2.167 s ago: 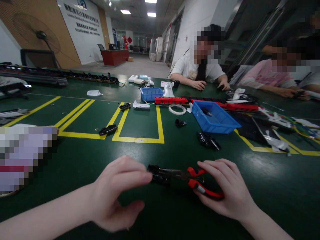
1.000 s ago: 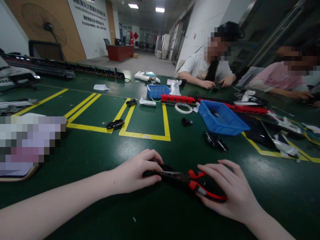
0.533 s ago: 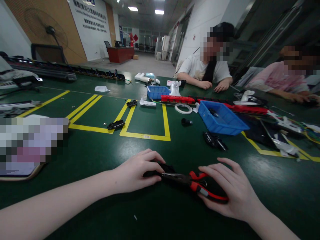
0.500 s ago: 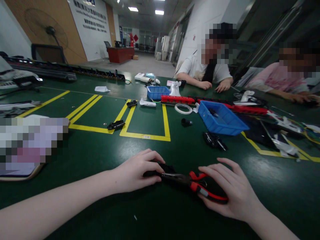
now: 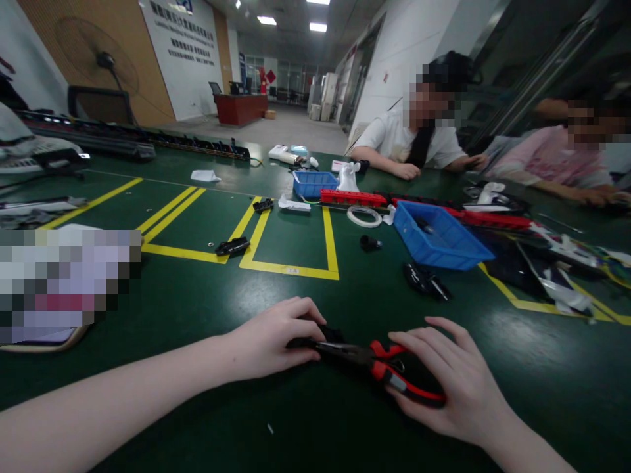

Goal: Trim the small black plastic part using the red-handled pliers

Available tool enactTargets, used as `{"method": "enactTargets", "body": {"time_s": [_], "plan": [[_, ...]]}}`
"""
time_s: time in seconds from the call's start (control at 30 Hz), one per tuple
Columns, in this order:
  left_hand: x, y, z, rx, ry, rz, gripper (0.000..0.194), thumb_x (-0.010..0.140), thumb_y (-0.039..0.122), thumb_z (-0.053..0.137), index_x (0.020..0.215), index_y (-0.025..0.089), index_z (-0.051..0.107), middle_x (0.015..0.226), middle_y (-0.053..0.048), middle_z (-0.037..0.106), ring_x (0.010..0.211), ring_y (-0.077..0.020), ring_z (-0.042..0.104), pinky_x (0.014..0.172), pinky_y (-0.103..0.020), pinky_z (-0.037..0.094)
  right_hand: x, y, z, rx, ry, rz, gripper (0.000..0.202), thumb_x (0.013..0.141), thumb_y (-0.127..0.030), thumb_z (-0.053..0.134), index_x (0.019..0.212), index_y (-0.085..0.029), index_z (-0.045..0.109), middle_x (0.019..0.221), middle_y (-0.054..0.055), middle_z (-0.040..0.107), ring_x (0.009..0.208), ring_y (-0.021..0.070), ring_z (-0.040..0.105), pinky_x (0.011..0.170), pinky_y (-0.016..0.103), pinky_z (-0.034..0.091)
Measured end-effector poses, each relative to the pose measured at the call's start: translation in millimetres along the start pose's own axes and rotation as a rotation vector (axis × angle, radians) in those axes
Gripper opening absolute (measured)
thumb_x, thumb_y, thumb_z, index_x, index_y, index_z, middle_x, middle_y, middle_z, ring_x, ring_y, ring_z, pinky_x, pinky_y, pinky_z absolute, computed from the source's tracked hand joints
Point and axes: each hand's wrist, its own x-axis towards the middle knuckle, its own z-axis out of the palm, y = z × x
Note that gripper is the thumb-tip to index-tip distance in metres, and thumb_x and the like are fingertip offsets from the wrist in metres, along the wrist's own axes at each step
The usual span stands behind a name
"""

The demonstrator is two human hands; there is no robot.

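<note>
- Left hand [image 5: 296, 336], one, bare: grasping a black part [image 5: 332, 334] between thumb and fingers, low over the middle of the bench [image 5: 197, 427] (fingers cover much of the part, so its full shape cannot be told).
- Right hand [image 5: 444, 378], one, bare: grasping the pliers [image 5: 362, 357] by their red-and-black handles, which stand spread apart.
- Pliers, one pair, long-nosed: tips pointing toward the left hand and meeting the black part beside its fingertips (whether they grip it cannot be told).
- Pale sliver [image 5: 270, 429], one: on the bench, on the near side of the hands.
- Black fittings, scattered: one [image 5: 233, 247] touching the yellow tape [image 5: 290, 269], a smaller one [image 5: 263, 205] farther back, and a short round one [image 5: 369, 243] to the right of the taped outline.
- Dark glossy pieces [image 5: 424, 281], a cluster: just on the near side of the large blue tray.
- Large blue tray [image 5: 448, 255], one: a dark item [image 5: 424, 225] lying inside (too small to identify).
- Small blue tray [image 5: 315, 185], one: farther back, beside a red strip [image 5: 353, 198].
- White ring [image 5: 365, 217], one: flat on the bench, between the red strip and the short round fitting.
- Folded white paper [image 5: 206, 175], one piece: toward the back left.
- Pixelated object [image 5: 73, 289], one: at the left edge (surface obscured).
- Persons, across the bench: one in a white top [image 5: 387, 141], another in a pink top [image 5: 537, 157] (farther right).
</note>
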Motion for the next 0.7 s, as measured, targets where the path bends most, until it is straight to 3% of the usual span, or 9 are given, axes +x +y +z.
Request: {"method": "enactTargets", "body": {"time_s": [0.4, 0.7], "plan": [[0, 6, -2.0, 0.074, -0.035, -0.001, 0.018, 0.087, 0.019, 0.066, 0.105, 0.020, 0.066, 0.116, -0.006, 0.058, 0.104, -0.0208, 0.057, 0.089, -0.038, 0.048, -5, 16, -5, -0.042, -0.045, -0.090, 0.051, 0.076, -0.036, 0.064, 0.121, -0.016, 0.054, 0.098, 0.009, 0.069, 0.087, 0.0243, 0.065, 0.098, 0.050, 0.039], [0, 3, -1.4, 0.068, -0.040, 0.000, 0.017, 0.086, 0.021, 0.067, 0.103, 0.020, 0.066, 0.117, -0.006, 0.058, 0.105, -0.0211, 0.057, 0.088, -0.037, 0.048, -5, 13, -3, -0.034, -0.059, -0.075, 0.052, 0.075, -0.036, 0.064, 0.123, -0.017, 0.053, 0.098, 0.009, 0.070, 0.086, 0.0239, 0.065, 0.097, 0.051, 0.040]]}}
